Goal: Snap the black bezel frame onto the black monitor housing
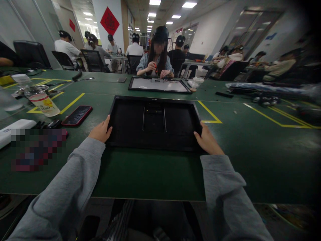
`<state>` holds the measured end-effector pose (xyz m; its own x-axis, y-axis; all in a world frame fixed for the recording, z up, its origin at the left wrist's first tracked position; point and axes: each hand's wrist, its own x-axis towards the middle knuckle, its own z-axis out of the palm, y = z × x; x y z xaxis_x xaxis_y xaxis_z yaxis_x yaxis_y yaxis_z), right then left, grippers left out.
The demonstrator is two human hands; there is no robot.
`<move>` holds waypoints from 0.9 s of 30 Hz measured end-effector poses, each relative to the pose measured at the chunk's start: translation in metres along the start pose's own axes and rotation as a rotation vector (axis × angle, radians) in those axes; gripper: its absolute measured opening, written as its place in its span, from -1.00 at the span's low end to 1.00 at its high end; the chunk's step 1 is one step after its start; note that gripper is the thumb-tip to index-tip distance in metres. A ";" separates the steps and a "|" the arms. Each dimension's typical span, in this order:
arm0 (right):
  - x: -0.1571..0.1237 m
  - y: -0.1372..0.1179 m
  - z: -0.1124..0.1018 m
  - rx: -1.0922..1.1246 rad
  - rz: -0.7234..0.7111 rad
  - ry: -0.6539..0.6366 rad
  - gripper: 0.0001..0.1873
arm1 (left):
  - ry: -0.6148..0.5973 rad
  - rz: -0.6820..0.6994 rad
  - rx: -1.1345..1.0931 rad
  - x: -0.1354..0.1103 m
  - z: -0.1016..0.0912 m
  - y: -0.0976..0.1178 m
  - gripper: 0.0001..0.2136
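A black flat monitor (155,120) lies back side up on the green table (150,174) in front of me, its mount recess in the middle. My left hand (101,131) grips the monitor's near left corner, fingers curled on the edge. At the near right corner, my right hand (207,140) grips the edge the same way. Both arms wear grey sleeves.
A red-cased phone (77,115), a plastic bottle (41,98), a white power bank (13,129) and small dark items lie at left. Across the table a person works on another monitor (159,84). Yellow tape lines mark the table. More people sit at tables behind.
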<state>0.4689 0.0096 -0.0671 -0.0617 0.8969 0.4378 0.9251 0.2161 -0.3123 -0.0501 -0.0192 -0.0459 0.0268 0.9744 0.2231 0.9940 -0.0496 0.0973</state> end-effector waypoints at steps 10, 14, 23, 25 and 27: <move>0.000 0.002 0.001 0.037 -0.022 0.015 -0.33 | -0.030 -0.024 -0.002 0.000 -0.003 0.002 -0.38; 0.000 0.001 -0.001 0.042 0.013 0.002 -0.34 | -0.021 -0.017 -0.006 0.000 -0.003 0.002 -0.40; 0.000 -0.003 -0.006 0.004 0.094 -0.031 -0.34 | -0.023 -0.040 0.010 -0.002 -0.007 0.006 -0.42; -0.001 -0.005 -0.006 0.002 0.078 -0.017 -0.34 | -0.025 -0.044 0.018 -0.002 -0.008 0.007 -0.42; -0.002 -0.006 -0.007 0.001 0.067 -0.006 -0.35 | -0.031 -0.050 0.023 -0.002 -0.008 0.007 -0.41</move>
<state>0.4663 0.0044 -0.0602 -0.0017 0.9119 0.4104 0.9269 0.1555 -0.3417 -0.0438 -0.0233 -0.0375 -0.0198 0.9819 0.1882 0.9964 0.0038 0.0852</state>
